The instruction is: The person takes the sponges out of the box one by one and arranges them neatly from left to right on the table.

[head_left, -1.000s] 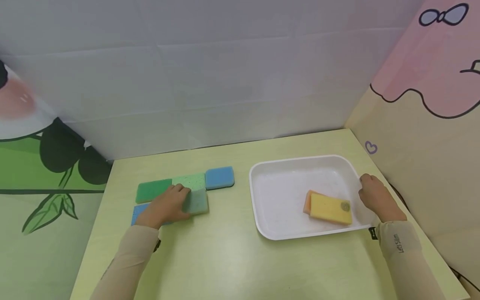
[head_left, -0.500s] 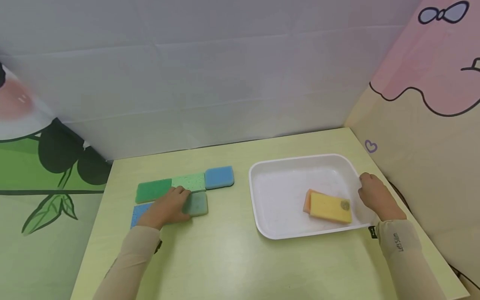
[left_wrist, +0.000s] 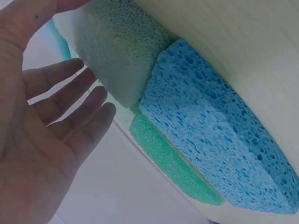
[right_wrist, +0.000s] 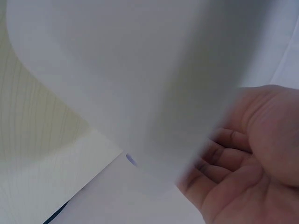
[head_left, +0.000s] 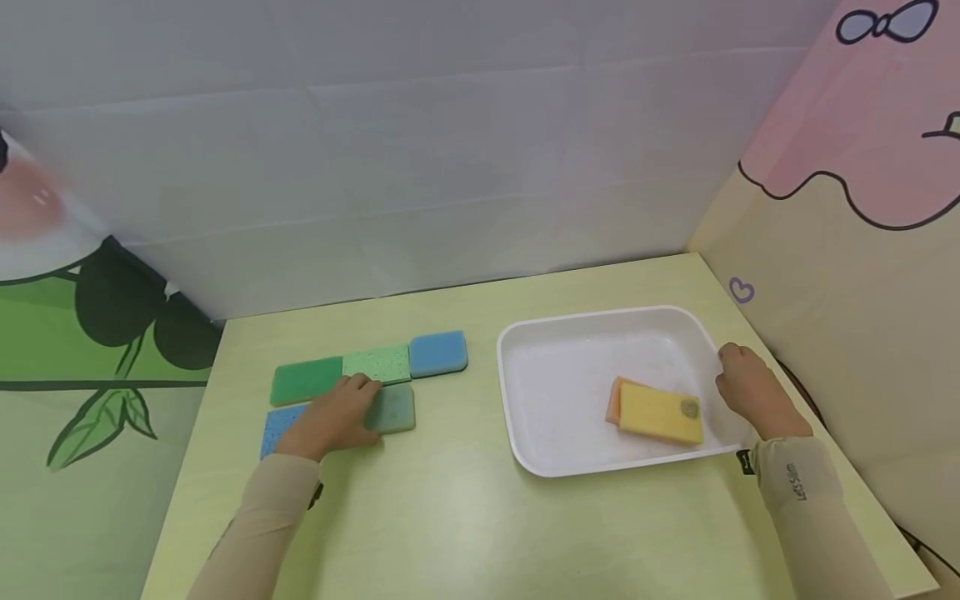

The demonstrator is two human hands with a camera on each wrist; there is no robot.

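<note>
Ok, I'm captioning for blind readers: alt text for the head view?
Left hand at a grey-green sponge beside blue sponges and green sponges; right hand grips a white tray holding a yellow sponge overlapping an orange one.

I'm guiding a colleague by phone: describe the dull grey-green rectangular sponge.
On the pale yellow table, left of the white rectangular plastic tray, find the left hand. Just right of it lies the grey-green sponge. Its muted colour sets it apart from the brighter, speckled pale-green sponge behind.
</note>
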